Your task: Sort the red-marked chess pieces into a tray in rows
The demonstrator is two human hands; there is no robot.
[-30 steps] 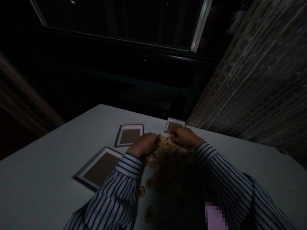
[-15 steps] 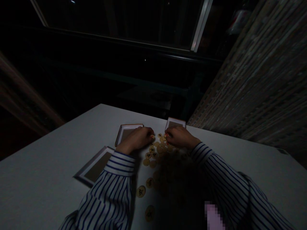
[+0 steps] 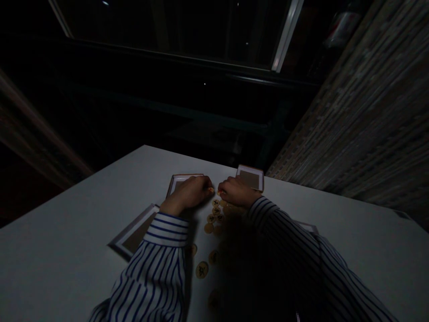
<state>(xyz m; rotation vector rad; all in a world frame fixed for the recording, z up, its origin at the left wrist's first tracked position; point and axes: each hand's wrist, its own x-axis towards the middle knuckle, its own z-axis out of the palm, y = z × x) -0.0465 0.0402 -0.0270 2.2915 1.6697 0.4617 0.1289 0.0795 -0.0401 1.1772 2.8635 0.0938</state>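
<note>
Two hands work at the far end of a cluster of round pieces (image 3: 220, 218) lying flat on the white bench (image 3: 67, 250). The left hand (image 3: 189, 192) is just beyond and left of the cluster, its fingers pinched together on a red-marked disc (image 3: 211, 190). The right hand (image 3: 238, 191) comes in from the cluster's far right, and its fingers look closed on a second red-marked disc (image 3: 220, 192); whether that one is lifted or rests on the bench, I cannot tell. The fingertips face each other, near but apart.

The step in hand looks like picking out red-marked pieces from the mixed lot, since those left in the cluster that can be read carry black characters. Several lie blank side up, and shadow hides the cluster's right part. A few strays, such as a black-marked disc (image 3: 202, 269), lie on its near side.

Shallow trays surround the cluster: one (image 3: 181, 178) far left, one (image 3: 250, 178) far right, a larger one (image 3: 137, 230) to its left. The next move seems to call for keeping both pinches firm, moving the hands apart without nudging the cluster, then releasing each disc separately.
</note>
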